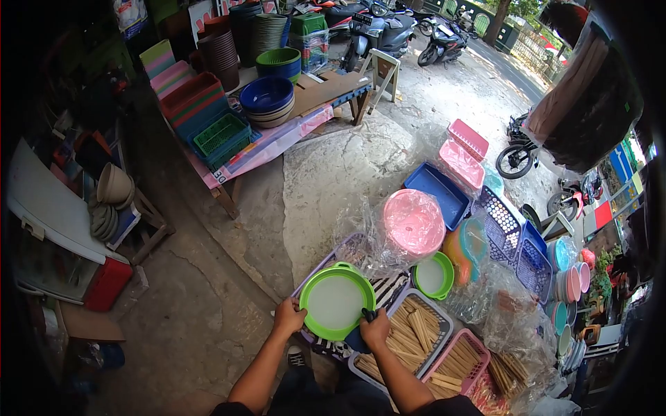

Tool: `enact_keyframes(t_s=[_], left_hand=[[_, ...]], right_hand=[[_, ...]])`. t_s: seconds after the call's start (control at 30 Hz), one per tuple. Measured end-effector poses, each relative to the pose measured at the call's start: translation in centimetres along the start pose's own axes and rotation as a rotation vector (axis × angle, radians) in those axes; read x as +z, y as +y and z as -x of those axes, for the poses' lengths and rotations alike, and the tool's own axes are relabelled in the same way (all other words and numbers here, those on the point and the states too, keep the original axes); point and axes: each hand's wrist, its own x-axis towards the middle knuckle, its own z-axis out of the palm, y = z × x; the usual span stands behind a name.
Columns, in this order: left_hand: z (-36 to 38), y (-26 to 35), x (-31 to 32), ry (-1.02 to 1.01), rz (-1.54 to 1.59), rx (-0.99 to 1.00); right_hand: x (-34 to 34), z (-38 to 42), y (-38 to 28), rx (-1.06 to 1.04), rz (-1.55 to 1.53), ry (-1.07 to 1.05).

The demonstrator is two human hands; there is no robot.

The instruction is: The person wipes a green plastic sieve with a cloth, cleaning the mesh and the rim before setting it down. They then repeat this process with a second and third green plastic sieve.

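A round green sieve (336, 303) with a pale mesh is held level in front of me. My left hand (288, 317) is closed on its left rim. My right hand (377, 331) is closed at its right rim, with a small dark piece (369, 315) by the fingers that I cannot make out. Just beyond the right hand, a smaller green sieve (431, 276) lies among the goods. Below and right of that hand, a grey basket (446, 320) holds many wooden sticks (409, 326). Black-and-white striped cloth (390, 286) shows partly behind the held sieve.
Pink plastic-wrapped basins (414, 222), a blue tray (437, 195) and a pink basket (479, 340) crowd the right. A low table (277, 142) with stacked tubs stands ahead. On the left are a white-and-red cabinet (107, 284) and a wooden stool (149, 225). Motorbikes (385, 31) are parked beyond.
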Motion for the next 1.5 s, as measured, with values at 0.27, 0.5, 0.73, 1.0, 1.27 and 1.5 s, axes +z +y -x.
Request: enact_keyframes(t_s=[0.27, 0.5, 0.73, 1.0, 1.27, 1.5], left_hand=[[0.1, -0.2, -0.3, -0.009, -0.009, -0.018], [0.0, -0.5, 0.0, -0.027, -0.074, -0.019], [0.9, -1.2, 0.2, 0.018, -0.067, -0.039], [1.3, 0.6, 1.1, 0.06, 0.021, 0.085], [2.9, -1.6, 0.2, 0.023, 0.55, 0.162], [8.7, -5.4, -7.1, 0.165, 0.852, 0.152]], right_hand=[[0.3, 0.6, 0.2, -0.061, -0.006, 0.031], [0.9, 1.2, 0.8, -0.11, 0.022, 0.076], [0.7, 1.7, 0.5, -0.113, 0.042, 0.046], [-5.0, -4.0, -5.1, -0.195, 0.411, -0.156], [-5.4, -7.1, -11.2, -0.318, 0.578, -0.333], [-8.0, -1.3, -15.1, -0.284, -0.134, -0.502]])
